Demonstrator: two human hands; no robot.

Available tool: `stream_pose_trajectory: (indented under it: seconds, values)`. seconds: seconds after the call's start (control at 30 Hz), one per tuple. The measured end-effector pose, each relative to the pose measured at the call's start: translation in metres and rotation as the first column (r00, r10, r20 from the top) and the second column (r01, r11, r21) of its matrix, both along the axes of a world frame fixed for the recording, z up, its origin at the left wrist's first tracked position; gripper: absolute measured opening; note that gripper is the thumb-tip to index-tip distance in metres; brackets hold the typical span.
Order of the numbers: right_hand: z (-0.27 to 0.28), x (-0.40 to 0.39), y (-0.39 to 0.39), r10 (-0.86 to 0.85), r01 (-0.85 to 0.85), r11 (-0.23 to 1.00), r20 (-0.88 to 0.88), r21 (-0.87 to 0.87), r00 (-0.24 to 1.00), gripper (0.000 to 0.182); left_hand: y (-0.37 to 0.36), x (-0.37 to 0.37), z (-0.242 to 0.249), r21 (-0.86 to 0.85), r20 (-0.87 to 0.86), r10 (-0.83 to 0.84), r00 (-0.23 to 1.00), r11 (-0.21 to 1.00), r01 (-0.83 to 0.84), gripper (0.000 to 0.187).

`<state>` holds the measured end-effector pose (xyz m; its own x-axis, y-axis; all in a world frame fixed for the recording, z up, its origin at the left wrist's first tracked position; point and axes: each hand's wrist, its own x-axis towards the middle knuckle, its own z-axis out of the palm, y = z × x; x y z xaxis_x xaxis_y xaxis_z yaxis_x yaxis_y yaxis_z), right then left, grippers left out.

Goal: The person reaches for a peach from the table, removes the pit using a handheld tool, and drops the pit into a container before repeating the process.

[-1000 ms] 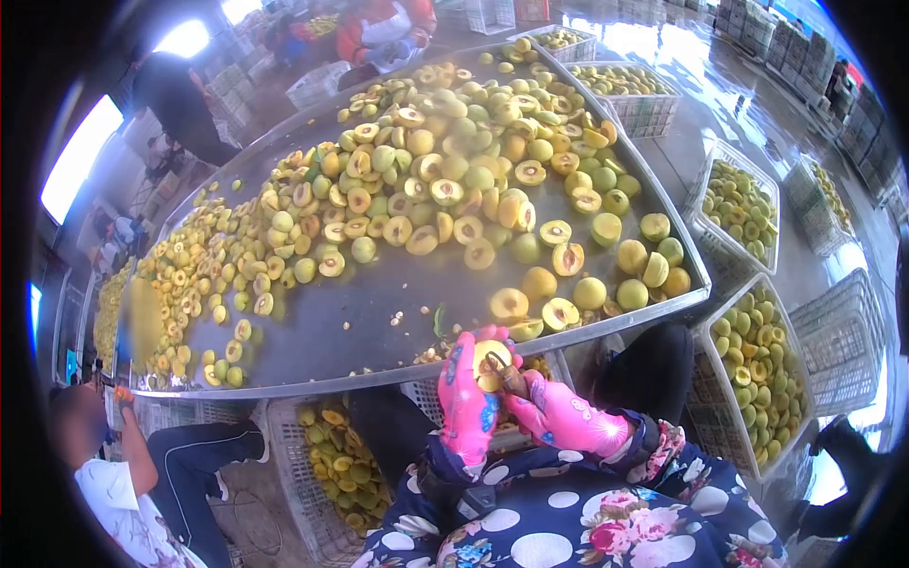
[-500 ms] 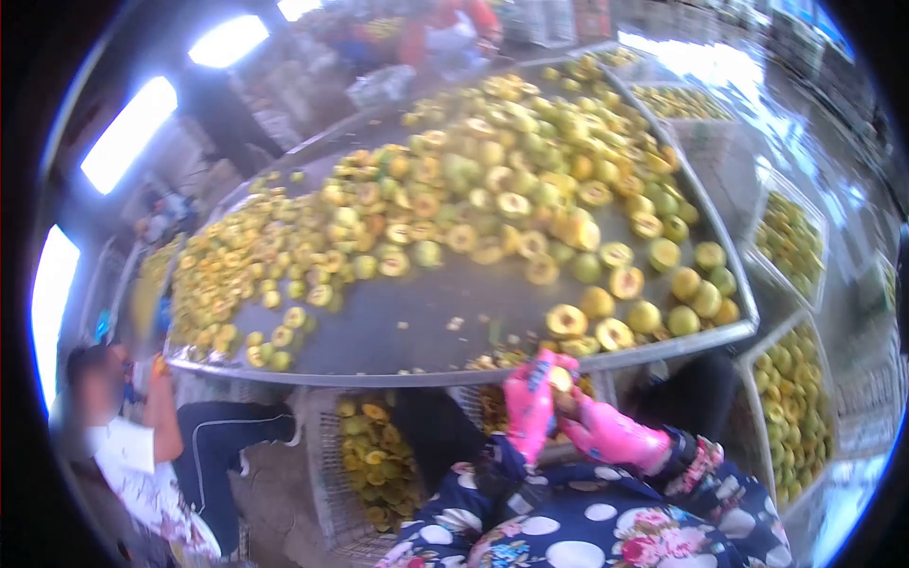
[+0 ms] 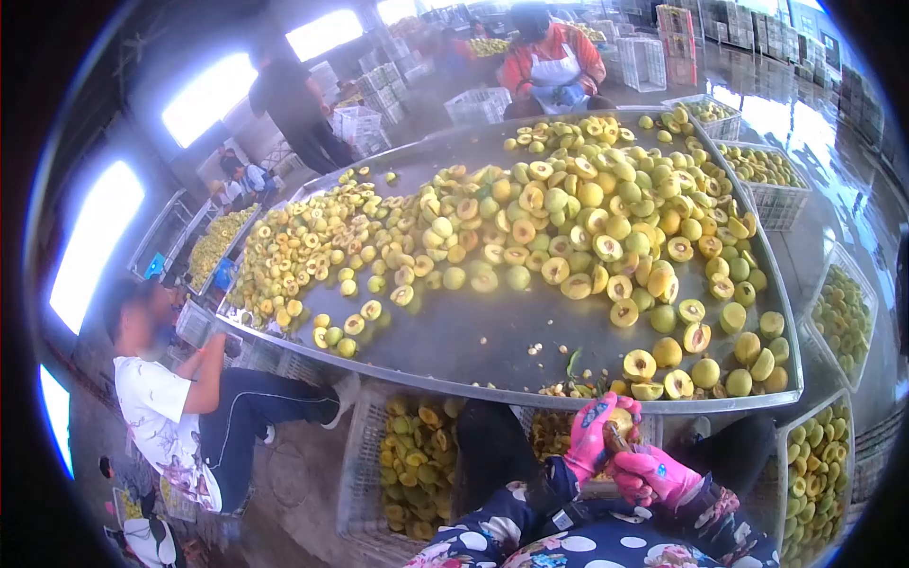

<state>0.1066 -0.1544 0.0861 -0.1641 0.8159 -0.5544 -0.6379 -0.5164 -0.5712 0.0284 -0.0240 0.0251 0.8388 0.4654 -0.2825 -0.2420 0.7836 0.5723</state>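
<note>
Both of my hands wear pink gloves and meet just in front of the table's near edge. My left hand (image 3: 589, 440) is closed around a yellow-green fruit (image 3: 621, 420), its pale flesh facing up. Fingers curled, my right hand (image 3: 660, 476) presses up against that fruit from below right. Something small and brownish shows between the two hands; I cannot tell what it is. Below them stands a crate of fruit pieces (image 3: 551, 431), partly hidden by the left hand. Just beyond the gloves, halved fruit (image 3: 679, 383) and small scraps (image 3: 568, 388) lie along the table's rim.
A wide metal table (image 3: 454, 346) with a raised rim carries a heap of halved fruit (image 3: 530, 218). Fruit-filled crates stand at left (image 3: 355, 473) and right (image 3: 784, 492). One person (image 3: 175, 407) sits at the left; another (image 3: 557, 66) sits across the table.
The view has shifted, so the table sits lower and further right and more of the room shows. My hands stay together at the fruit, the right one still below it.
</note>
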Motion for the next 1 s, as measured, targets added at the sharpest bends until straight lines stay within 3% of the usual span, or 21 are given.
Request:
stream_pose_trajectory:
  seconds: [0.1,0.2,0.33,0.47,0.53,0.57,0.6,0.63,0.67,0.7,0.73,0.77,0.8,0.83,0.87,0.9,1.0]
  values:
    - [-0.013,-0.004,-0.002,0.027,-0.026,0.999,-0.025,0.036,0.999,0.029,0.001,-0.005,-0.007,0.024,0.012,0.006,1.0,1.0,-0.006,0.029]
    - [-0.015,-0.007,0.0,0.028,-0.02,0.998,-0.12,0.064,0.992,0.028,0.003,-0.01,0.0,-0.024,-0.12,-0.008,0.993,1.0,0.005,0.03]
    - [-0.015,-0.006,0.005,0.089,-0.089,0.996,-0.037,0.025,0.995,0.029,0.011,-0.018,0.012,-0.029,-0.226,-0.122,0.967,0.993,0.118,0.029]
    - [-0.025,-0.009,0.005,0.108,-0.085,0.99,-0.222,0.111,0.969,0.027,0.01,-0.024,0.018,-0.035,-0.159,-0.114,0.981,0.993,0.11,0.035]
    - [-0.025,-0.012,0.005,0.031,-0.005,0.996,-0.309,0.086,0.951,0.023,0.011,-0.024,0.018,-0.041,-0.164,-0.008,0.986,0.999,0.001,0.041]
    - [-0.023,-0.012,0.005,0.089,-0.04,0.987,-0.317,0.158,0.944,0.022,0.032,-0.032,-0.006,-0.097,-0.021,-0.09,0.996,0.991,0.087,0.027]
    - [-0.024,-0.014,0.004,0.105,-0.045,0.971,-0.25,0.235,0.963,0.023,0.029,-0.038,0.015,0.39,-0.076,0.119,0.99,0.917,-0.08,0.015]
    - [-0.029,-0.013,0.004,0.099,-0.032,0.956,-0.216,0.291,0.971,0.023,0.025,-0.044,0.035,0.779,-0.132,0.425,0.896,0.603,-0.171,0.016]
    - [-0.031,-0.01,0.003,0.082,-0.029,0.962,-0.185,0.272,0.979,0.024,0.035,-0.054,0.053,0.925,-0.18,0.62,0.764,0.371,-0.083,0.028]
    - [-0.033,-0.004,0.005,0.08,-0.039,0.965,-0.146,0.259,0.986,0.025,0.065,-0.075,0.035,0.97,-0.097,0.683,0.724,0.229,-0.086,0.016]
    - [-0.049,-0.004,0.009,0.155,-0.172,0.976,0.128,0.134,0.98,0.027,0.092,-0.102,0.034,0.467,-0.189,0.632,0.752,0.731,-0.497,0.018]
    - [-0.077,-0.006,0.014,0.262,-0.272,0.962,0.373,-0.028,0.89,0.03,0.117,-0.123,0.031,0.455,-0.242,0.708,0.663,0.687,-0.567,0.029]
    - [-0.122,-0.004,0.01,0.317,-0.512,0.854,0.869,-0.089,0.379,0.034,0.143,-0.151,0.021,0.684,-0.303,0.713,0.633,0.625,-0.376,0.029]
    - [-0.12,-0.003,0.009,0.319,-0.489,0.867,0.859,-0.094,0.401,0.035,0.18,-0.176,-0.009,0.887,-0.298,0.766,0.569,0.443,-0.132,0.03]
    - [-0.112,-0.004,0.007,0.322,-0.468,0.878,0.848,-0.101,0.422,0.035,0.182,-0.178,-0.002,0.921,-0.276,0.885,0.376,0.132,0.365,0.031]
    - [-0.105,-0.003,0.006,0.326,-0.449,0.887,0.837,-0.109,0.44,0.035,0.18,-0.179,0.007,0.602,-0.121,0.966,0.227,-0.111,0.791,0.033]
    - [-0.108,0.003,0.004,0.287,-0.411,0.908,0.833,-0.079,0.473,0.033,0.176,-0.114,0.033,0.882,-0.407,0.706,0.579,0.141,0.449,0.035]
